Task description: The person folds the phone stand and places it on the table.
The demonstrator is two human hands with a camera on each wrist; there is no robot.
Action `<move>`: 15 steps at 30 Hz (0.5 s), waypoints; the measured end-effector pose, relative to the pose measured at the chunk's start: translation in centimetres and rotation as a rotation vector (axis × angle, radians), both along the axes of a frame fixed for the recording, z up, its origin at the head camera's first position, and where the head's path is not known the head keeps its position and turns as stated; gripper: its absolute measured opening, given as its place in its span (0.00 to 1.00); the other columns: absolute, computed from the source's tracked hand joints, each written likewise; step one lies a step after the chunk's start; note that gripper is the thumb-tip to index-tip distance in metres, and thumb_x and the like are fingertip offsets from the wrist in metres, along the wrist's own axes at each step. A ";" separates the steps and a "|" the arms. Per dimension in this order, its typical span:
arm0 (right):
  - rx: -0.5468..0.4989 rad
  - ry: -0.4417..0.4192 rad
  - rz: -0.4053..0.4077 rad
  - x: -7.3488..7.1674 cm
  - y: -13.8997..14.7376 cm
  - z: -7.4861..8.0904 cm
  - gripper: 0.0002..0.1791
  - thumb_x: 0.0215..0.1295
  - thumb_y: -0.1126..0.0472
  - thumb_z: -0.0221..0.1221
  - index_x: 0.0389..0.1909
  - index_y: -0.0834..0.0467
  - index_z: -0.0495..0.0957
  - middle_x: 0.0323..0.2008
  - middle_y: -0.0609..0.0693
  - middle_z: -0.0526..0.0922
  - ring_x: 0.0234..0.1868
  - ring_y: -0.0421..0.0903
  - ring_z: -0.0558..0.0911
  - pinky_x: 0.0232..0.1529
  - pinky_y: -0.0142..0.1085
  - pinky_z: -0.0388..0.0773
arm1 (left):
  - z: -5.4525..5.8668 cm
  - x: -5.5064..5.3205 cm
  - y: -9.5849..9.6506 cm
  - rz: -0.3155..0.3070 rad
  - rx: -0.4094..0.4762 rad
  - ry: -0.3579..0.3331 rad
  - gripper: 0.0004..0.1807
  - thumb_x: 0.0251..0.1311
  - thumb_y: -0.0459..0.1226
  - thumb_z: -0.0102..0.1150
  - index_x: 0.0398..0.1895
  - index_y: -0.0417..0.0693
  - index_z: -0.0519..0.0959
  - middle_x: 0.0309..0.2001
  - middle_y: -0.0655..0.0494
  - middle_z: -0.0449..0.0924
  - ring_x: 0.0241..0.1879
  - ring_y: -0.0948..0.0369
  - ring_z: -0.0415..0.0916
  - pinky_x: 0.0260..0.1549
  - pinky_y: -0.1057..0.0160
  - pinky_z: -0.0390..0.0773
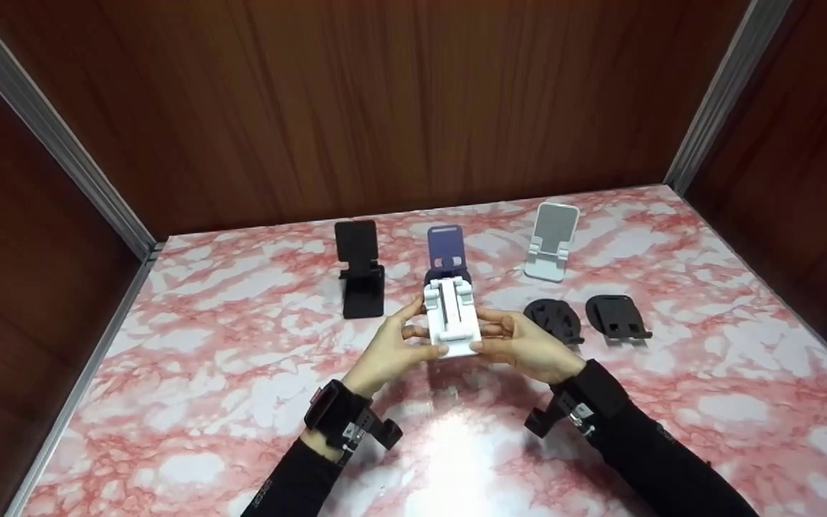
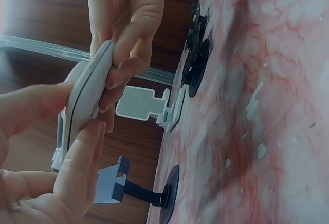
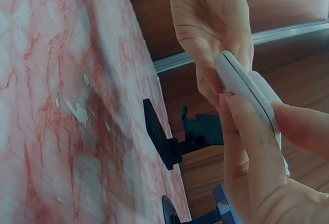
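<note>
A white folded phone stand (image 1: pixel 454 327) is held up above the table between both hands. My left hand (image 1: pixel 390 346) pinches its left edge, thumb toward me and fingers behind. On the opposite edge, my right hand (image 1: pixel 532 350) grips it in the same manner. Seen from the side in the left wrist view, the white stand (image 2: pixel 87 93) is a thin slab with a dark seam, lying between thumb and fingers. The right wrist view shows the same seam along the stand (image 3: pixel 245 88). Partly hidden behind it stands a purple phone stand (image 1: pixel 445 245).
A black phone stand (image 1: pixel 357 248) stands at the back left, and an upright white and grey one (image 1: pixel 554 233) at the back right. Two folded black stands, one round (image 1: pixel 552 318) and one beside it (image 1: pixel 616 316), lie right of my hands. Wooden panels (image 1: pixel 413 108) enclose the marbled table (image 1: pixel 205 409).
</note>
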State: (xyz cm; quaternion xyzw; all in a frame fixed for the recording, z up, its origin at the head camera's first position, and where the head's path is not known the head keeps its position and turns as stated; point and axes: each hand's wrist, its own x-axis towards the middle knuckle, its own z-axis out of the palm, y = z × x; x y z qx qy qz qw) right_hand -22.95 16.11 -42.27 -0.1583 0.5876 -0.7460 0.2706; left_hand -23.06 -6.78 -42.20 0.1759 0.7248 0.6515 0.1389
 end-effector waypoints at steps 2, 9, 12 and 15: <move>-0.001 -0.001 0.001 0.0 0.1 0.1 0.38 0.61 0.73 0.53 0.69 0.68 0.46 0.60 0.64 0.70 0.52 0.47 0.79 0.62 0.52 0.65 | 0.2 0.0 0.0 -0.012 -0.047 0.005 0.52 0.48 0.36 0.69 0.73 0.50 0.46 0.63 0.46 0.63 0.50 0.58 0.72 0.41 0.66 0.80; 0.007 -0.006 -0.003 -0.1 0.3 0.2 0.38 0.61 0.73 0.53 0.70 0.67 0.46 0.61 0.65 0.68 0.52 0.48 0.79 0.61 0.50 0.67 | 0.2 0.2 -0.4 -0.037 -0.222 0.108 0.61 0.41 0.47 0.73 0.74 0.57 0.40 0.70 0.48 0.53 0.67 0.49 0.56 0.63 0.50 0.65; 0.022 -0.004 -0.013 -0.1 0.5 0.2 0.39 0.61 0.73 0.53 0.70 0.68 0.45 0.61 0.66 0.67 0.52 0.48 0.79 0.61 0.48 0.67 | 0.1 0.4 -0.8 -0.011 -0.346 0.170 0.64 0.40 0.51 0.72 0.74 0.57 0.37 0.73 0.49 0.44 0.71 0.47 0.47 0.67 0.45 0.54; 0.023 0.002 -0.015 -0.2 0.8 0.1 0.39 0.61 0.74 0.53 0.70 0.67 0.44 0.62 0.67 0.66 0.52 0.48 0.79 0.61 0.50 0.66 | 0.0 0.5 -1.3 0.005 -0.451 0.226 0.64 0.40 0.55 0.71 0.73 0.57 0.35 0.74 0.50 0.38 0.72 0.49 0.39 0.68 0.44 0.50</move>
